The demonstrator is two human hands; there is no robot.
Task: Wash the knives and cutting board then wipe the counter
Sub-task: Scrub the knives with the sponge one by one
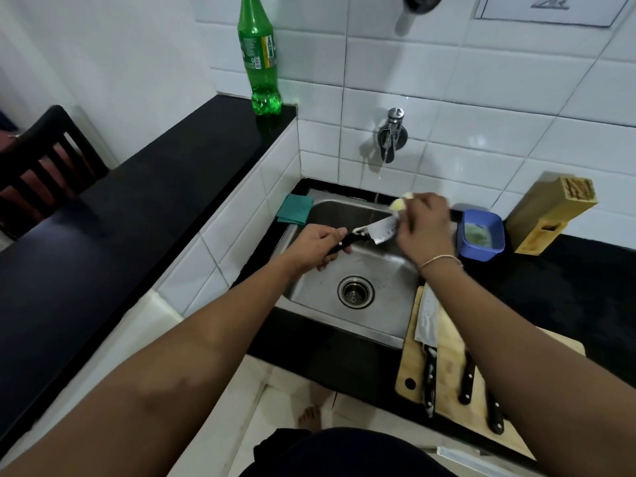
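My left hand (318,244) grips the black handle of a knife (380,231) held over the steel sink (323,290), blade pointing right. My right hand (421,227) holds a yellow sponge (399,203) against the far end of the blade. A thin stream of water falls from the wall tap (390,136) just behind the hands. On the wooden cutting board (451,339), right of the sink, lies a broad knife (426,321); two more black handles (467,380) show beside it, their blades hidden under my right forearm.
A blue tub (481,235) of greenish soap and a wooden knife block (547,215) stand on the black counter (568,287) at the right. A teal cloth (295,208) lies at the sink's back left corner. A green bottle (260,56) stands on the left ledge.
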